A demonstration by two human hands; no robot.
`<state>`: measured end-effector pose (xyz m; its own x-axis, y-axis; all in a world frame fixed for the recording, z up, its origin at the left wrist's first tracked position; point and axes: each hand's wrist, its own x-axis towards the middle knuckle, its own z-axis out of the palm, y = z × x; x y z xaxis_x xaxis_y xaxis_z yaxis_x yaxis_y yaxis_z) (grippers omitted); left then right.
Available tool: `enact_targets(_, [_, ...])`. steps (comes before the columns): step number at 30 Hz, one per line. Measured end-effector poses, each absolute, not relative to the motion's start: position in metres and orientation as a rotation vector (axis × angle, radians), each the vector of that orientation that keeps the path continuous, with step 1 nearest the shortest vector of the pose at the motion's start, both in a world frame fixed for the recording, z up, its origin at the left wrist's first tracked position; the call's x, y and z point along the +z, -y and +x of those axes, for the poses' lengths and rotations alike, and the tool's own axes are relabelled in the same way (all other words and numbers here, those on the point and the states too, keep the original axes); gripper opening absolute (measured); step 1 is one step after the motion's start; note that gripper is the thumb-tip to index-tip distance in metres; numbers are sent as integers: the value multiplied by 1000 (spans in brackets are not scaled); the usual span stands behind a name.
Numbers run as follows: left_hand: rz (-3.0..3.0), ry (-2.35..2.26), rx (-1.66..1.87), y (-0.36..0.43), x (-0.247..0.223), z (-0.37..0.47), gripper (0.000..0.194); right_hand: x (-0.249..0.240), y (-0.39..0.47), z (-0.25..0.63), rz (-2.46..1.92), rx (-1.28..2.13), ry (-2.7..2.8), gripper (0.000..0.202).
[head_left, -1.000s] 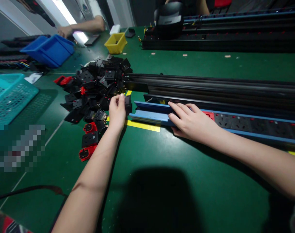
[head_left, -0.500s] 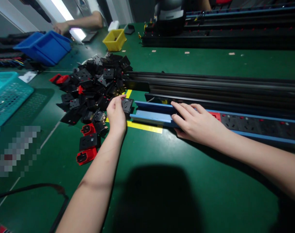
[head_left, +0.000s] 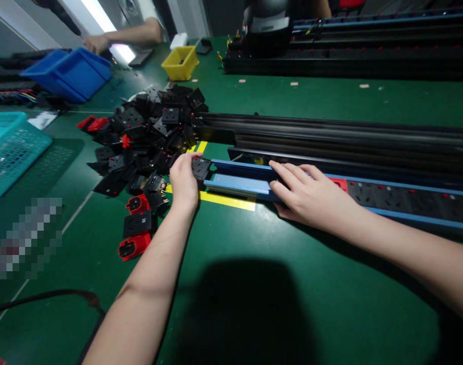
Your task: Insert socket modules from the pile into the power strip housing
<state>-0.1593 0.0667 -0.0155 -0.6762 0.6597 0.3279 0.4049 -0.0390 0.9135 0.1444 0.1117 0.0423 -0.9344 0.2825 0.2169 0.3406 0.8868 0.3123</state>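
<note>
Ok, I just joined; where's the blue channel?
The blue channel runs from near centre to the head view's right edge, under the right hand, alongside black rails.

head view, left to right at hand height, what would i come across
Turquoise basket, pile of loose modules, left hand, black socket module in its grip, bare end of the blue channel, right hand, red module, row of black sockets.

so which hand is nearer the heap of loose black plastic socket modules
Left. The left hand is right beside the heap; the right hand is farther right, on the long blue metal channel.
</note>
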Motion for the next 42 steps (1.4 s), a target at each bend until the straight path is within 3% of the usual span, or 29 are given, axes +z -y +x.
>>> enact_targets(25, [1314, -2172, 1649, -60, -16, -159, 42, 43, -112, 144, -468, -490, 2879, 27])
enact_targets(42, [1236, -2081, 1649, -63, -16, -161, 31, 44, -111, 145, -473, -508, 2893, 26])
